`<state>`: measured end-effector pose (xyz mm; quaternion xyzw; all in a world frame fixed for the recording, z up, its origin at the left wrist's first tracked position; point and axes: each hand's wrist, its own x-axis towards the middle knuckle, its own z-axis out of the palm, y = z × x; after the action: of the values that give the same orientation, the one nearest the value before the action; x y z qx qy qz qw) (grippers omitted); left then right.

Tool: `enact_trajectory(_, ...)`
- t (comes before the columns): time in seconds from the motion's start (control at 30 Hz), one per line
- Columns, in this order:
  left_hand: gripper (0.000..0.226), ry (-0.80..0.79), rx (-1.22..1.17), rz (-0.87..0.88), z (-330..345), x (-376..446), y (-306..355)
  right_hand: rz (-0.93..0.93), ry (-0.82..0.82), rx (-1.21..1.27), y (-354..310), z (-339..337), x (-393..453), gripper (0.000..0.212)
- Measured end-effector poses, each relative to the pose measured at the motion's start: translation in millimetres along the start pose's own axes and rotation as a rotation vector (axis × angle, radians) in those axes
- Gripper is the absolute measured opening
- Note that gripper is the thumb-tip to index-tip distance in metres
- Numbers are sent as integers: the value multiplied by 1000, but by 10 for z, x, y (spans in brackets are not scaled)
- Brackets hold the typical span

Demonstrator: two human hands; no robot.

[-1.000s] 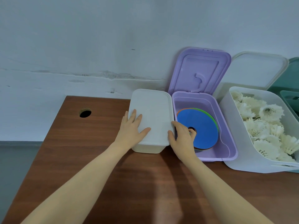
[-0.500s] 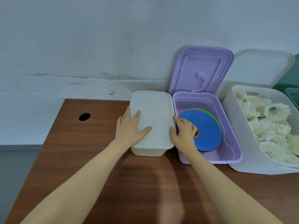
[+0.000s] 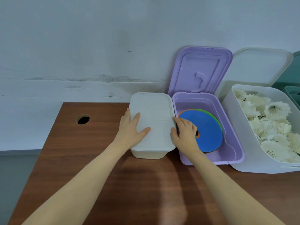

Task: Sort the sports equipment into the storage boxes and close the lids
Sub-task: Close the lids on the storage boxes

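So far: the white box [image 3: 151, 127] is sitting with its lid down on the wooden table [image 3: 90, 159], and the person is pressing on it, so this box looks like the one being closed.
Left hand [image 3: 131, 129]: lying flat on the lid's left part, fingers spread and straight, thumb pointing right.
Right hand [image 3: 184, 132]: fingers curling over the lid's right edge, in the gap beside the purple box [image 3: 233, 143]; it appears to be squeezing the rim shut.
Purple box: touching the white box's right side, holding a stack of flat discs [image 3: 206, 130], blue on top; its purple lid [image 3: 199, 70] is standing open against the wall.
Clear bin [image 3: 240, 143]: just right of the purple box, filled with white shuttlecocks [image 3: 266, 120], its clear lid [image 3: 259, 65] also leaning open.
Left to do: judging by this, two lids are waiting to be closed.
In the way: the right hand is working in a tight gap between the two boxes.
Elsewhere: a round cable hole [image 3: 83, 120] is showing in the table's far left, and a green container [image 3: 293, 91] is peeking in at the right edge.
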<state>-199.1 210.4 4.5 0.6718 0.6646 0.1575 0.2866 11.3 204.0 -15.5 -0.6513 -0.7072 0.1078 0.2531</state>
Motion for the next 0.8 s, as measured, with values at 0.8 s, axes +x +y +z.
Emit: enact_trajectory(0.8, 78, 71, 464, 128, 115, 157, -9, -73, 90, -270, -53, 1, -4, 43)
